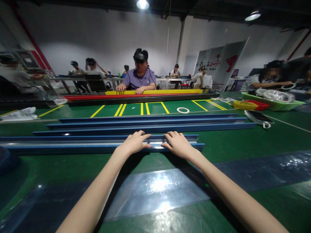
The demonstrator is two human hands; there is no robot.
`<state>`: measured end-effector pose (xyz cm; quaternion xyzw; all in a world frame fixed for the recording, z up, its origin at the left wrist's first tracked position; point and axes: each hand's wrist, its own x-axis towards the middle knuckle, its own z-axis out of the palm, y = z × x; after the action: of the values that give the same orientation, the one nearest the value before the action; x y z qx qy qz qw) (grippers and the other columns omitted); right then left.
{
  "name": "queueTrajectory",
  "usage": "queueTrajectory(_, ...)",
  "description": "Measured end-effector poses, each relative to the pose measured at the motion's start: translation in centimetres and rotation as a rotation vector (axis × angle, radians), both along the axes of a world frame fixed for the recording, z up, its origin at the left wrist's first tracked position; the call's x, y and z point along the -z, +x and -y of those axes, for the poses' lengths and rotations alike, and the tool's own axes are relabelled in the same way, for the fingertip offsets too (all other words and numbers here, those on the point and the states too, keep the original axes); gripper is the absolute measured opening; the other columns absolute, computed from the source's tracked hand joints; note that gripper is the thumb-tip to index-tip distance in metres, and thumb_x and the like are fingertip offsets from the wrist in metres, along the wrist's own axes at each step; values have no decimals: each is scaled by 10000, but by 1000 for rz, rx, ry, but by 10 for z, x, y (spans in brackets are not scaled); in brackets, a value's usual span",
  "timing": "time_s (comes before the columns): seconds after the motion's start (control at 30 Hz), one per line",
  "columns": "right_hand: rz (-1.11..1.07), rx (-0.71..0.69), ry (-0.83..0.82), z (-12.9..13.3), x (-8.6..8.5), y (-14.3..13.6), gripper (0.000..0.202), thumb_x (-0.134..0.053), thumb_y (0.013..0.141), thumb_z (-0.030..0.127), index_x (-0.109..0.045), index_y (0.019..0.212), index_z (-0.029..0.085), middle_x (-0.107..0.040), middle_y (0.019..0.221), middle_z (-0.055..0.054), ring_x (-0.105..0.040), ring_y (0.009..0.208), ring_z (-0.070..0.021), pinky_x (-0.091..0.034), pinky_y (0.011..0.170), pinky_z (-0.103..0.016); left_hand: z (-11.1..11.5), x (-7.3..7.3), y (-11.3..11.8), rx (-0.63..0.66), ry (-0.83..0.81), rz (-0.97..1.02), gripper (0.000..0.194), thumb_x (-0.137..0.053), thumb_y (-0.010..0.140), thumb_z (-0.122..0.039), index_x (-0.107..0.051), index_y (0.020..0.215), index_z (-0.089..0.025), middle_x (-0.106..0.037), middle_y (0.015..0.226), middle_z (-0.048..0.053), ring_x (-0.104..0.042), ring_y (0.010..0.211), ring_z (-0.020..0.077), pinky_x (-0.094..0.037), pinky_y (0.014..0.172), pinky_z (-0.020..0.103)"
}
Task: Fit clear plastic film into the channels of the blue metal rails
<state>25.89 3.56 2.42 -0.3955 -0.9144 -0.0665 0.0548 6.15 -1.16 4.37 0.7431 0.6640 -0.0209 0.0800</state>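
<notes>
A long blue channel rail, with raised walls along both sides, lies crosswise on the green table in front of me. My left hand rests on its right part, fingers spread over the far wall and thumb at the near wall. Mirroring it a little further right, my right hand also lies across the rail with its fingers apart. Between the two hands a pale, shiny stretch of the rail's inside shows. Neither hand is closed round the rail. Both palms' undersides are hidden.
More blue rails lie just behind. A clear plastic strip covers the table nearer me. Across the table a co-worker handles a yellow rail. A white ring, a phone and a green tray lie further off.
</notes>
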Motion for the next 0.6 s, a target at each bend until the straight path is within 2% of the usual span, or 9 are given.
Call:
queueTrajectory(0.33,-135,-69,-10,7,7,-8,471,-360,855,455,-466,1194,145,-475,1230,-131,-392,1121,-251,-317,892,-391,0,-7,-14,-24,-9,-13,506,-497,763,-426,-415,1244,-290,-430,1269,76,-415,1143,263,-346,903,403)
queueTrajectory(0.47,-216,-120,-99,-6,0,4,426,-372,856,435,-502,1155,161,-504,1191,-116,-441,1088,-212,-354,874,-341,1,-8,-13,-2,14,-14,487,-512,762,-402,-446,1224,-260,-444,1249,82,-427,1129,259,-351,902,371)
queueTrajectory(0.6,-341,-79,-155,-27,-13,29,334,-406,842,398,-581,1015,173,-584,1072,-90,-518,993,-197,-381,846,-307,1,-10,-5,42,90,14,408,-455,810,-406,-495,1173,-223,-483,1205,82,-470,1079,230,-360,891,330)
